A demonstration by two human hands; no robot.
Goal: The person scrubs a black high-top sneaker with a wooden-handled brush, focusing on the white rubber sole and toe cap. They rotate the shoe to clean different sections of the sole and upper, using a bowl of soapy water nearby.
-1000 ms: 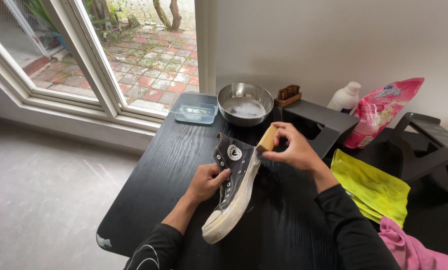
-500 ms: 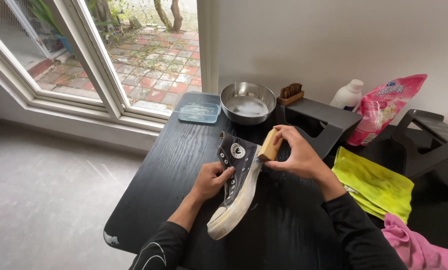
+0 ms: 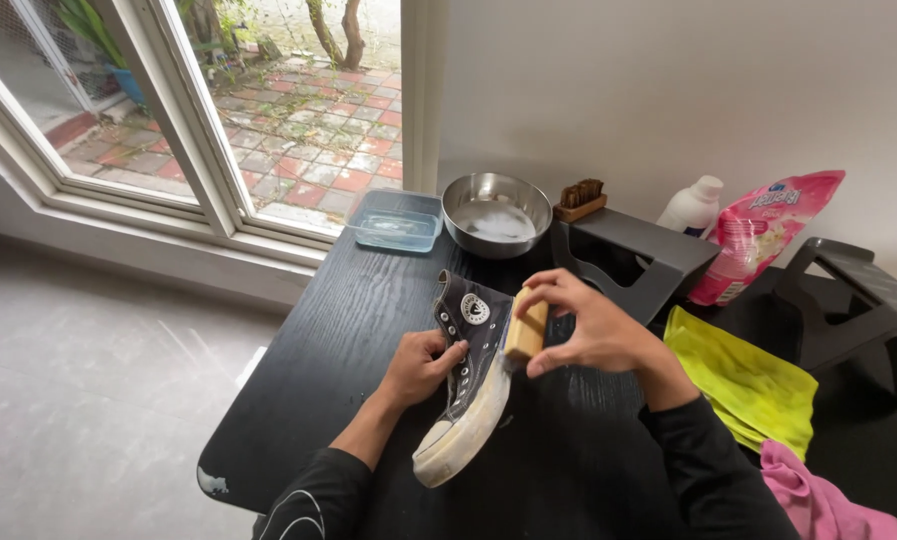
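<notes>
black table | far: clear tub, metal bowl | right: yellow cloth, pink cloth | middle: shoe

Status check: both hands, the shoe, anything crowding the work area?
Left hand gripping the black high-top shoe at its laces. Right hand holding wooden brush against the shoe's side. Steel bowl and plastic tub behind, well apart.
</notes>
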